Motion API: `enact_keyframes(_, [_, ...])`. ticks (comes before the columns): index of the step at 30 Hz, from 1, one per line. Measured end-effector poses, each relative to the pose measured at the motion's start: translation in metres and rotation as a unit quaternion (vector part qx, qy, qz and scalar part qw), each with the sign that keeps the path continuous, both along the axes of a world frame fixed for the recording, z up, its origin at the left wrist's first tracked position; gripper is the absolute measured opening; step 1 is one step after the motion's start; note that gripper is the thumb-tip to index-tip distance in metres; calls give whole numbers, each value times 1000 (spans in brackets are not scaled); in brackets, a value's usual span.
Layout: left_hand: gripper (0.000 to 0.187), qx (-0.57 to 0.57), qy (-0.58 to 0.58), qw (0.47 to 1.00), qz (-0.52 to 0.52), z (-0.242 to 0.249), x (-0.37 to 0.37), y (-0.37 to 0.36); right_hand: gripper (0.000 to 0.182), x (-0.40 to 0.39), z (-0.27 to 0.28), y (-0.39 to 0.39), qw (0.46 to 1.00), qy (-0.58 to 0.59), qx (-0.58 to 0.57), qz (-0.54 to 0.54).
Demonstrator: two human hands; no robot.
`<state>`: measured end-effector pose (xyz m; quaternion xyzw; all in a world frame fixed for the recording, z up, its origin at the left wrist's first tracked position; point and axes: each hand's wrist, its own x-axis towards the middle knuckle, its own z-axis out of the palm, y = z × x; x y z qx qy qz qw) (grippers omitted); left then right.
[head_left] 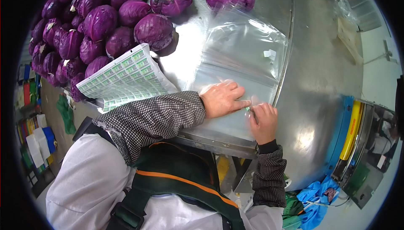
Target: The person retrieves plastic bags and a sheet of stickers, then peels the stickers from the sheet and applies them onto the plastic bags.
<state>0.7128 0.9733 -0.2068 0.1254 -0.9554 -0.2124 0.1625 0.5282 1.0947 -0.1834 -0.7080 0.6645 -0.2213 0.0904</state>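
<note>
- Clear plastic bags (242, 68) lie flat on the metal table (313, 87), under both hands.
- The left hand (224, 98) rests open upon them.
- The right hand (264, 119) seems to pinch a small green label (247, 109).
- The bags could wrinkle if the left hand presses too lightly; the label could fold if fingertips slip.

Some bright blue fabric (317, 202) is kinda bunched up with green cloth (292, 209), lower right of the frame. A yellow panel (352, 131) is seen just above, right side. Crumpled clear plastic (346, 7) is spotted upper right, green stuff (66, 114) mid-left.
</note>
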Motion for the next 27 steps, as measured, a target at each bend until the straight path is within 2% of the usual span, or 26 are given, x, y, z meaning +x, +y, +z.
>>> enact_keyframes(7, [37, -10, -16, 1000, -14, 0, 1, -2, 20, -2, -2, 4, 1000, 8, 10, 21])
enact_keyframes(13, [42, -5, 8, 1000, -20, -3, 0, -2, 17, -2, -4, 5, 1000, -11, -3, 25])
enact_keyframes(19, [37, -6, -18, 999, -29, 1, 0, -3, 17, -4, -8, 8, 999, -25, -4, 32])
enact_keyframes(27, [41, -11, 10, 999, -30, -4, 0, -3, 24, -6, -9, 12, 998, -21, 3, 55])
